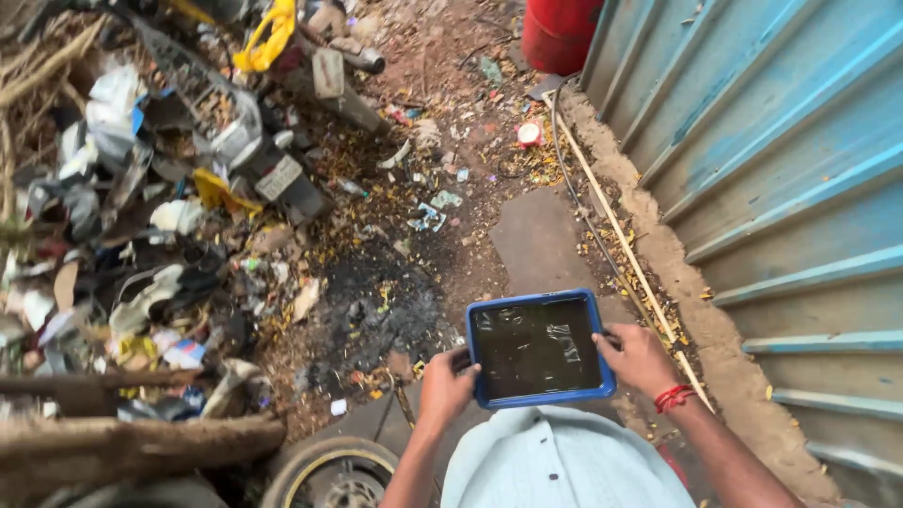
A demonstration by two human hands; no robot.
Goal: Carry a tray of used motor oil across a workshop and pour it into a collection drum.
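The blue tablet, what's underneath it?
Both hands, left and right, grip the tablet by its edges. Bare dirt ground shows around it; the patch directly beneath is covered.

both forearms reach forward — left hand point(446, 384) and right hand point(637, 357) curled in grip.

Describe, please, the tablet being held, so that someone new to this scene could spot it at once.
Start at the blue corrugated metal wall on the right and follow the dirt ground down to the bottom centre. There the left hand and right hand grip a flat tablet by its sides. Its dark screen and bright blue case set it apart from the scattered litter.
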